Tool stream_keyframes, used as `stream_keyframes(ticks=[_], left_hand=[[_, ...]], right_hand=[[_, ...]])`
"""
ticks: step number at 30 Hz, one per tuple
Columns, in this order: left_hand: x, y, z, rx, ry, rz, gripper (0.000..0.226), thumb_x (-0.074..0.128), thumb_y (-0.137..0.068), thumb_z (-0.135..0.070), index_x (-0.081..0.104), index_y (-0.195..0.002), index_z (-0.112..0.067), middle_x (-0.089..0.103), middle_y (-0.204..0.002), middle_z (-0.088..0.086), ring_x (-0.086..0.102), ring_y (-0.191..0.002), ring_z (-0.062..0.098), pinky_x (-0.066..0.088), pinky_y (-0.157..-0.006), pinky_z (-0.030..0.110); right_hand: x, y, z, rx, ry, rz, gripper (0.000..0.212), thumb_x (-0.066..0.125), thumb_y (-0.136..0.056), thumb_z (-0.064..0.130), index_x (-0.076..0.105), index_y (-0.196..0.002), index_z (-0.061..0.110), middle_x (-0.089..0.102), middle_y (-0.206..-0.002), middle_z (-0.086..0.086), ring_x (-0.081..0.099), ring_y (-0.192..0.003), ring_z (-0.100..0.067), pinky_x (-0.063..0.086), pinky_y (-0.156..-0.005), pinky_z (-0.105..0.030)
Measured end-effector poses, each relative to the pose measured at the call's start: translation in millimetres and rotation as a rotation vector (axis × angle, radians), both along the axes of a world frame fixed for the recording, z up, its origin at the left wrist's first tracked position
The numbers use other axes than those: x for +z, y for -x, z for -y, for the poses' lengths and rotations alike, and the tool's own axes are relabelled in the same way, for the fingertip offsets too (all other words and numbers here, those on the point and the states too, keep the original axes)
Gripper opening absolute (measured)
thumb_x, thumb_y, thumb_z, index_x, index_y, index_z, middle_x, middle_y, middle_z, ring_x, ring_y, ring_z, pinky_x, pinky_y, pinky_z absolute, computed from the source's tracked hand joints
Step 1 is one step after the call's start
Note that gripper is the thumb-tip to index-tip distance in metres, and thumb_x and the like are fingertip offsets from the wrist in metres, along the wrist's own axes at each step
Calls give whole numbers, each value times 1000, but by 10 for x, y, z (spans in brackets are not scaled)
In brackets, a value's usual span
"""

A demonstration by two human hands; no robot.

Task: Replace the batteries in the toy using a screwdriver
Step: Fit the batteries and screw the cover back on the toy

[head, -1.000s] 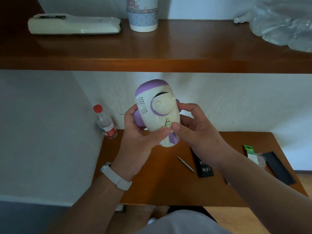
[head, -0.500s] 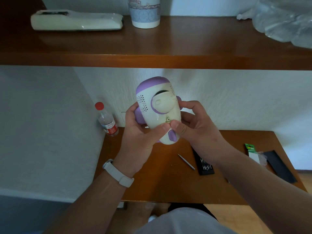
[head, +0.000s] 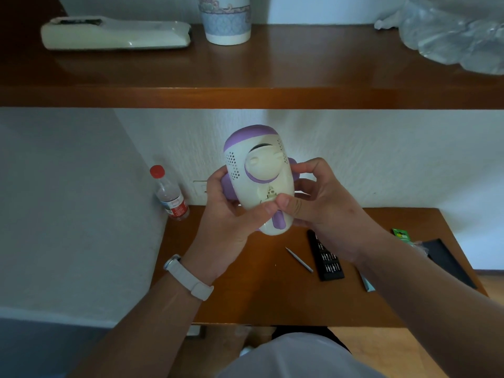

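Head view is taking in the white watch point(head: 188, 276) first, nearest of all, below and left of the toy. The screwdriver point(head: 299, 259) is lying on the desk point(head: 259, 301), below and right of the toy, and it has not stirred over the last second. Neither has the black bit case point(head: 326, 257), a little further right of the toy. A green pack point(head: 401, 236), possibly the fresh batteries, is sitting well right of the toy.

Up to the action: the toy point(head: 259, 170) is being held in the air above the desk, purple cap upward. The left hand point(head: 231, 214) is wrapping round the toy's left flank, fingers curled behind it. The right hand point(head: 321, 208) is gripping the right flank the same way. Here's the change: the toy has been turning slightly to face the camera. Both thumbs are now meeting low on its shell, just under a small latch-like detail.

My read is that the person is still hunting for the battery cover, so no screw is coming out yet. The tool has to be picked up next.

Beyond, a red-capped bottle point(head: 169, 195) is standing left of the toy, and the shelf point(head: 245, 96) is running above the toy.
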State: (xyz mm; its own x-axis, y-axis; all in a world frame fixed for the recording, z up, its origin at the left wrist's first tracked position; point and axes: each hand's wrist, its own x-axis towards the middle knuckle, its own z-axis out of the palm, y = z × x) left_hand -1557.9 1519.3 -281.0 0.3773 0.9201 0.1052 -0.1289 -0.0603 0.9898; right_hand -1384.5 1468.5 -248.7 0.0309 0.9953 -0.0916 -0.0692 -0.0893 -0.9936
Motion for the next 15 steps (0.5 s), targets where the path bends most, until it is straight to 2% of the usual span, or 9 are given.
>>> stream_keyframes(ticks=[4, 9, 15], left_hand=[[-12, 0, -1, -2, 1, 0, 76, 85, -76, -23, 39, -137, -29, 64, -121, -12, 64, -119, 14, 62, -81, 34], [-19, 20, -43, -23, 10, -26, 74, 86, -78, -21, 40, -134, -32, 65, -116, -20, 64, -117, 7, 60, -78, 27], [22, -5, -89, -38, 44, -6, 86, 84, -71, -32, 37, -142, -24, 64, -126, -7, 64, -120, 17, 62, -84, 38]], right_hand=[[6, 4, -10, -9, -3, -1, 68, 83, -60, 42, 49, -118, 29, 64, -120, -7, 70, -102, -20, 60, -75, -36], [18, 14, -53, -8, 5, 30, 71, 83, -56, 47, 48, -116, 33, 62, -117, -4, 70, -100, -16, 60, -70, -32], [3, -18, -71, -8, 12, -10, 69, 83, -61, 39, 48, -119, 29, 61, -120, -7, 69, -102, -18, 60, -71, -34]])
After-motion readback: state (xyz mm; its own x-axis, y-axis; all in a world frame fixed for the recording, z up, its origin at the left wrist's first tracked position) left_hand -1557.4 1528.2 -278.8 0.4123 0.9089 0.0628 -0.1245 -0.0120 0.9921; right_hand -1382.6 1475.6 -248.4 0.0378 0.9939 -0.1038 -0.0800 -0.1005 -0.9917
